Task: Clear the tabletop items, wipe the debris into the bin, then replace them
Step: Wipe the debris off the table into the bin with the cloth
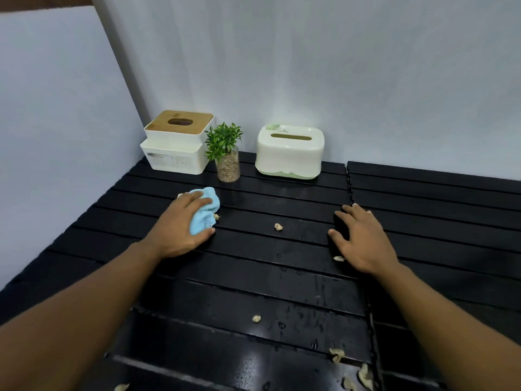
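Note:
My left hand (pixel 180 224) presses a crumpled light-blue cloth (pixel 207 210) onto the black slatted tabletop (pixel 282 277), left of centre. A pale scrap (pixel 216 216) lies right at the cloth's edge. My right hand (pixel 363 238) rests on the table to the right, fingers curved over a small black object (pixel 339 225) that is hard to make out against the dark slats. Between the hands lies another scrap of debris (pixel 278 227). More scraps lie near my right wrist (pixel 339 258), mid-table (pixel 256 318) and along the near right edge (pixel 365 376).
Against the back wall stand a white tissue box with a wooden lid (pixel 177 142), a small green plant in a glass of pebbles (pixel 227 156) and a white-and-green tissue box (pixel 290 152). Water droplets speckle the near slats. A seam (pixel 349 187) splits the tabletop panels.

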`<state>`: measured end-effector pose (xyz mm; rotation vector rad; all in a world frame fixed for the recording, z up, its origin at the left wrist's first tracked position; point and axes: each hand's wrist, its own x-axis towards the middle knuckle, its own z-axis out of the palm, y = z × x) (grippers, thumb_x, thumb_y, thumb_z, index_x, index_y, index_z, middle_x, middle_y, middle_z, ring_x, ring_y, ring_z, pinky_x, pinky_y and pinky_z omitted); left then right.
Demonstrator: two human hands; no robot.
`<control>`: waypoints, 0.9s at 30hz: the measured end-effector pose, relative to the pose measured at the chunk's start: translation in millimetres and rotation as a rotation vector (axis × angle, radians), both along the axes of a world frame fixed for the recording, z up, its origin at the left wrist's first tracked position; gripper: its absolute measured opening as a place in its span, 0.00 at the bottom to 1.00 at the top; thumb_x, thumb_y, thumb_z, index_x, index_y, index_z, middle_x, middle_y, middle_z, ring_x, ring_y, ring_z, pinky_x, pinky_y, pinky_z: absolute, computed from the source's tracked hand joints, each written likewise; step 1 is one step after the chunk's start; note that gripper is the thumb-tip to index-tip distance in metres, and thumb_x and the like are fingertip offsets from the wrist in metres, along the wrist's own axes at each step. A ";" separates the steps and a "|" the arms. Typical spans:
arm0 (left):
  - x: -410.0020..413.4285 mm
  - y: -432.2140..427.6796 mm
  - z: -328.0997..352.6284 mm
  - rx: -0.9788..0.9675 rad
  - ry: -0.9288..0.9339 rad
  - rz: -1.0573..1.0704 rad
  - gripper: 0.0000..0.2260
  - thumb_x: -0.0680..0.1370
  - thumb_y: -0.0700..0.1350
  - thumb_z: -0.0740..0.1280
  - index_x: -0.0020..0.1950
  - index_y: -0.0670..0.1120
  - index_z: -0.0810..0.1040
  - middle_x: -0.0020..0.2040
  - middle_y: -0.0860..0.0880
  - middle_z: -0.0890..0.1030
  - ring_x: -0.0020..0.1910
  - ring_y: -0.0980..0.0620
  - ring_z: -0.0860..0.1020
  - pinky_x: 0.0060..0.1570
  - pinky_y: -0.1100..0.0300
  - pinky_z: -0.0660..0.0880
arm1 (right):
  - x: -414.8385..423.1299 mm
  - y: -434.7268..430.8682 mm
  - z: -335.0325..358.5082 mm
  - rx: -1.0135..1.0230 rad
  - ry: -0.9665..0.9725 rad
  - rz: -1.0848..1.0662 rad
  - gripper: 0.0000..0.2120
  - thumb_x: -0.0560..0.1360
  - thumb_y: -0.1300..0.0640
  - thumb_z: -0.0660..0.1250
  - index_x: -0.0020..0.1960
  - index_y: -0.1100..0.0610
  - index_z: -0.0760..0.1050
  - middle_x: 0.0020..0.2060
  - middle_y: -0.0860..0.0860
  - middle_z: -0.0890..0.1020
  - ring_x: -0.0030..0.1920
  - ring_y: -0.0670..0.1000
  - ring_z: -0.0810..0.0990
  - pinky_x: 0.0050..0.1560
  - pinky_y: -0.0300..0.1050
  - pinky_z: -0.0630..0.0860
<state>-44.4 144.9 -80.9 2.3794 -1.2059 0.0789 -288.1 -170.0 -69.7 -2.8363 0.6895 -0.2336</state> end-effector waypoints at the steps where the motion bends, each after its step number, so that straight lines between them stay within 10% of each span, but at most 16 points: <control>1: -6.7 -2.0 -0.3 -0.026 -0.003 0.020 0.32 0.69 0.65 0.64 0.69 0.50 0.71 0.71 0.49 0.68 0.71 0.49 0.65 0.71 0.55 0.59 | 0.5 0.3 -1.7 -0.010 -0.005 -0.004 0.26 0.78 0.44 0.59 0.72 0.56 0.67 0.73 0.54 0.66 0.76 0.55 0.57 0.76 0.52 0.50; 14: 5.4 22.1 16.0 -0.125 0.004 0.097 0.19 0.73 0.45 0.70 0.63 0.48 0.74 0.67 0.56 0.64 0.67 0.51 0.68 0.62 0.59 0.63 | -1.4 1.4 -4.3 -0.029 -0.045 0.000 0.26 0.78 0.44 0.58 0.71 0.55 0.67 0.72 0.53 0.67 0.75 0.54 0.58 0.76 0.52 0.51; 18: 10.0 21.5 17.4 -0.034 0.088 0.074 0.22 0.71 0.56 0.66 0.65 0.58 0.69 0.64 0.56 0.70 0.66 0.51 0.69 0.64 0.60 0.63 | 0.0 -0.5 -6.3 -0.034 -0.048 0.007 0.25 0.78 0.44 0.58 0.71 0.56 0.67 0.72 0.54 0.68 0.75 0.55 0.58 0.76 0.53 0.51; 27: -69.9 -59.8 5.9 0.003 0.060 -0.076 0.23 0.72 0.51 0.63 0.66 0.45 0.72 0.65 0.47 0.73 0.66 0.49 0.69 0.66 0.62 0.61 | -0.2 0.3 -3.8 0.012 -0.045 0.013 0.25 0.78 0.46 0.59 0.71 0.55 0.67 0.72 0.54 0.67 0.75 0.55 0.58 0.76 0.53 0.50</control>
